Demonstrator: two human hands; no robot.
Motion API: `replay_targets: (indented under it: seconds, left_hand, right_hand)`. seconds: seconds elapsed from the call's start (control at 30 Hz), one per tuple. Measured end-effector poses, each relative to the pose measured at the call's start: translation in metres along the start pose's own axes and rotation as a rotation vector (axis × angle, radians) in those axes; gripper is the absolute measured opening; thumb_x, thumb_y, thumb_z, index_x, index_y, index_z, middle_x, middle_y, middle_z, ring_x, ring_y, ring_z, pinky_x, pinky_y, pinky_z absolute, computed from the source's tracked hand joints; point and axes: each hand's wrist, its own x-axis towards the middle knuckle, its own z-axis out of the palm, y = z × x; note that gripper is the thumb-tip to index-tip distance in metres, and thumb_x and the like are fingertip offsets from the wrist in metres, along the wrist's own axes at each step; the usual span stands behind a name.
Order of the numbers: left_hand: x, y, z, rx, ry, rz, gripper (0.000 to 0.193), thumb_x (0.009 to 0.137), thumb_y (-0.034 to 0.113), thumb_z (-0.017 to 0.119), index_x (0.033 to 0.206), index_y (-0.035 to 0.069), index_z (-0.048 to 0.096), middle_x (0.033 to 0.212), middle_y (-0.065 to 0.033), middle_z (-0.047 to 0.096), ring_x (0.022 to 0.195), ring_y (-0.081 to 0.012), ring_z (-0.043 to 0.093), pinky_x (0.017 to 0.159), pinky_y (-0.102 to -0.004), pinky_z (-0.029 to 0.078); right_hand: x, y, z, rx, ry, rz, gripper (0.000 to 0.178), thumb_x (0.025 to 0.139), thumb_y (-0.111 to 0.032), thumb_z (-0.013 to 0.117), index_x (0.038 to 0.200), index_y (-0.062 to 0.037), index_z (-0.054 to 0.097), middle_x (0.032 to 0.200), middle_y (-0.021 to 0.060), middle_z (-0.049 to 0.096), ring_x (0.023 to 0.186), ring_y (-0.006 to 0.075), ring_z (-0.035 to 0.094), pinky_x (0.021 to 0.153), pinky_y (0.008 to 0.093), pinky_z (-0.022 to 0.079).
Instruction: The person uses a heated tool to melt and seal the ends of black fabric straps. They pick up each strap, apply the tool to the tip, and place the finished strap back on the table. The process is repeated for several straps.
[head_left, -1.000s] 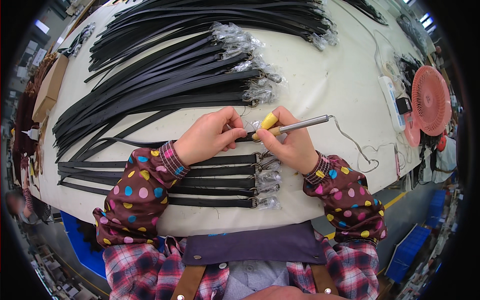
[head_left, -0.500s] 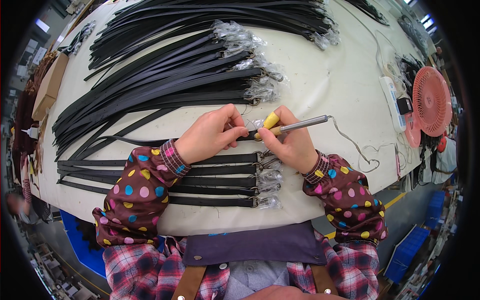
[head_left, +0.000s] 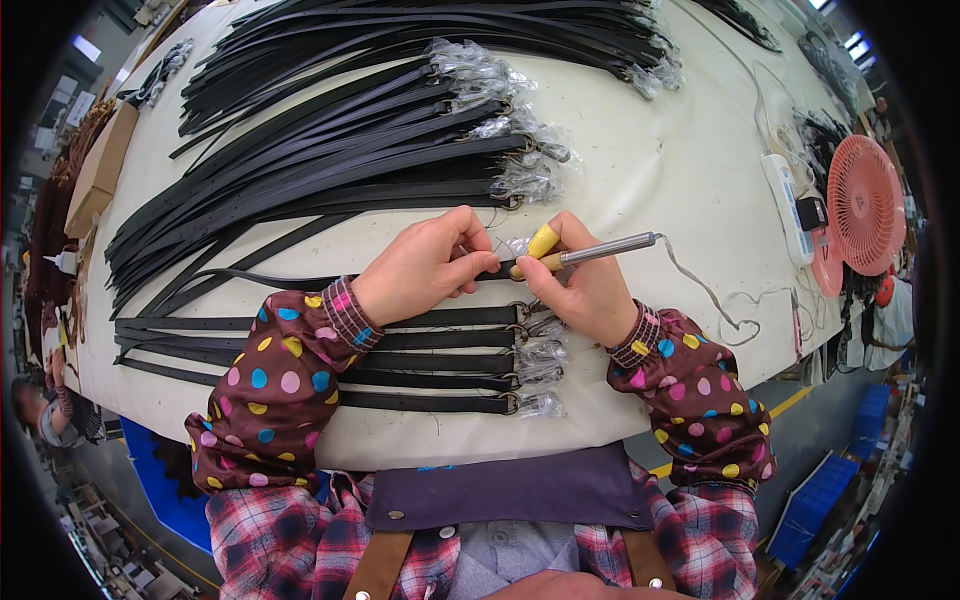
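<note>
Left hand (head_left: 425, 265) closes on the black strap (head_left: 300, 284), exact pinch hidden; right hand (head_left: 585, 290) wraps round a corded pen-like tool (head_left: 608, 247). Strap end sits between both hands. Risk: tool slipping sideways could scar strap or catch left hand.

Straps (head_left: 330, 165) left of fan (head_left: 862, 205)

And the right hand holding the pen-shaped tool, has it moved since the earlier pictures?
No, not noticeably: against the lower row of black straps, the right hand keeps its place near their right-hand ends, with no clear sideways shift.
</note>
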Motion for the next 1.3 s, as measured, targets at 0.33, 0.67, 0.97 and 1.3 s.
replay_targets:
  seconds: [0.33,0.67,0.97,1.3]
  left_hand:
    - [0.001,-0.001,0.000,0.006,-0.003,0.001,0.019,0.094,0.015,0.064,0.095,0.001,0.052,0.079,-0.0040,0.063,0.065,-0.0073,0.062,0.052,-0.0219,0.050]
    - [0.001,-0.001,-0.001,-0.003,-0.001,0.005,0.017,0.094,0.013,0.063,0.095,0.001,0.051,0.080,-0.0045,0.063,0.065,-0.0074,0.062,0.052,-0.0218,0.050]
    - [0.001,0.001,0.000,0.002,0.045,-0.018,0.018,0.095,0.014,0.062,0.096,0.001,0.049,0.081,-0.0047,0.064,0.066,-0.0070,0.062,0.053,-0.0209,0.051]
    - [0.002,0.001,0.001,-0.027,0.043,-0.040,0.017,0.096,0.015,0.060,0.096,0.002,0.049,0.084,-0.0048,0.066,0.065,-0.0063,0.061,0.053,-0.0208,0.051]
  right_hand:
    - [0.000,0.000,0.000,-0.004,-0.004,-0.008,0.018,0.091,-0.006,0.063,0.096,-0.0018,0.047,0.083,0.0042,0.060,0.075,0.0071,0.058,0.064,0.0223,0.045]
    - [0.000,-0.002,0.001,-0.014,0.003,-0.009,0.018,0.092,-0.006,0.063,0.096,-0.0018,0.046,0.084,0.0044,0.059,0.076,0.0074,0.058,0.064,0.0226,0.046]
    - [0.000,-0.005,0.002,0.077,0.081,-0.047,0.017,0.092,-0.008,0.063,0.094,-0.0028,0.048,0.081,0.0024,0.057,0.072,0.0055,0.054,0.062,0.0214,0.042]
    - [0.001,-0.007,0.004,0.059,0.088,-0.031,0.018,0.092,-0.008,0.065,0.094,-0.0027,0.048,0.076,0.0004,0.054,0.068,0.0048,0.048,0.059,0.0215,0.039]
